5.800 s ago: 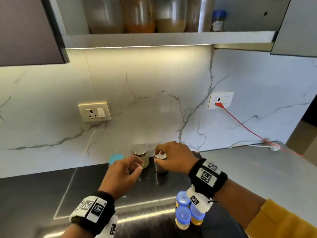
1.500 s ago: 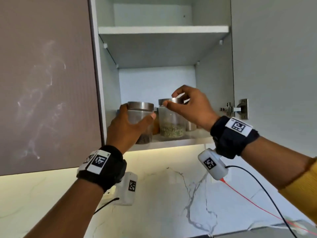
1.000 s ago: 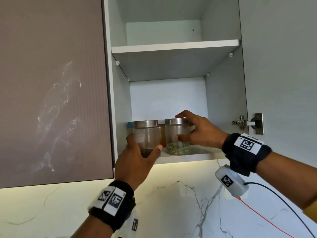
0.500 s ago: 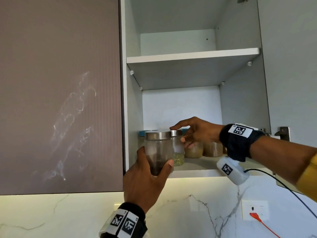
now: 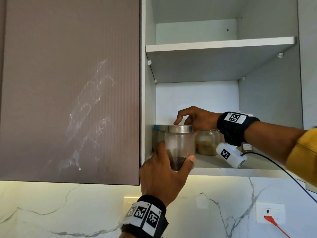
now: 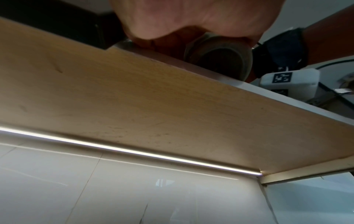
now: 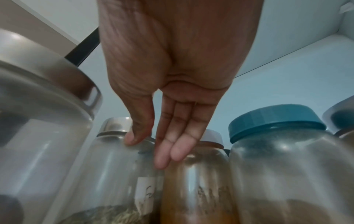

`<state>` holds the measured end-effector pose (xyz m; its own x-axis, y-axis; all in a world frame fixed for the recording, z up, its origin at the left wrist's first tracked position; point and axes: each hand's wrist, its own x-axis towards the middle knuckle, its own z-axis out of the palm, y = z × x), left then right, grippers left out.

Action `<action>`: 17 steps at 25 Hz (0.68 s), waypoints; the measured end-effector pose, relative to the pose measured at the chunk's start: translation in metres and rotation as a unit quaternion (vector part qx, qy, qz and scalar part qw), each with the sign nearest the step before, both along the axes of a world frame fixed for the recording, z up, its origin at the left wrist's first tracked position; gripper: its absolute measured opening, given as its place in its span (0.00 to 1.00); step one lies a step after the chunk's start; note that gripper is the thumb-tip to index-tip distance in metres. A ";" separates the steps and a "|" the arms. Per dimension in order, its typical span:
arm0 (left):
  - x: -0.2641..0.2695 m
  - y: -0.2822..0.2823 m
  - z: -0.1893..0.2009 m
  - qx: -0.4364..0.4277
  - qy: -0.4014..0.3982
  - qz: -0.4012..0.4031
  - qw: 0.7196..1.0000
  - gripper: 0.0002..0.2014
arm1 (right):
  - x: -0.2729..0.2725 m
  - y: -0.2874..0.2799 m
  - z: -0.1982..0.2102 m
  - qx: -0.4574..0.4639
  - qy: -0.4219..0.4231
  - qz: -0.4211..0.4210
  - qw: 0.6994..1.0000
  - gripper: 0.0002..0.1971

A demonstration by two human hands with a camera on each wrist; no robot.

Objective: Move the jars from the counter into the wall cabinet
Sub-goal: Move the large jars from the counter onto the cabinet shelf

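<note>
Since half a second ago my right hand (image 5: pixel 197 118) has let go of the jar with the green herbs (image 7: pixel 114 174) and now lies above the jars with its fingers (image 7: pixel 172 144) straight and relaxed, holding nothing; the thumb tip touches the shoulder of that jar, which stands deep on the lower shelf (image 5: pixel 240 172) of the wall cabinet (image 5: pixel 267 103). My left hand (image 5: pixel 164 176) grips the jar with the steel lid (image 5: pixel 179 145) from below, thumb on one side and fingers curled round the other, and dark grains lie at its bottom. In the left wrist view its base (image 6: pixel 218 59) is at the front edge of the shelf, but I cannot tell if it already rests there. Just to the right of the released jar stands a jar with orange powder (image 7: pixel 195 189), then a jar with a blue lid (image 7: pixel 277 166), touching each other or nearly so. Left of my gripping hand hangs the closed brown door (image 5: pixel 72 86). Under this hand the marble wall (image 5: pixel 205 217) carries a white socket (image 5: pixel 270 213) with a red plug (image 5: pixel 268 217).
</note>
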<state>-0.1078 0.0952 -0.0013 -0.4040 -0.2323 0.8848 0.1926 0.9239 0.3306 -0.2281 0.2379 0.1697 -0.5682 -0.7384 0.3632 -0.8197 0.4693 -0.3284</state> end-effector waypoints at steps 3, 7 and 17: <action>-0.001 0.001 -0.001 -0.001 -0.006 0.016 1.000 0.41 | -0.010 -0.003 0.000 -0.034 -0.002 0.010 0.999 0.27; -0.002 -0.001 -0.003 -0.005 -0.005 0.004 1.000 0.44 | -0.011 -0.018 -0.001 -0.052 0.014 0.051 0.997 0.21; -0.003 -0.004 -0.001 -0.009 -0.046 0.005 0.999 0.43 | 0.051 0.007 0.005 -0.118 -0.074 0.035 0.990 0.23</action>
<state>-0.1112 0.0914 -0.0019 -0.4813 -0.2215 0.8481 0.1531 0.9314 0.3301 -0.1767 0.2448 0.1752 -0.5780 -0.6827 0.4470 -0.7826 0.3086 -0.5407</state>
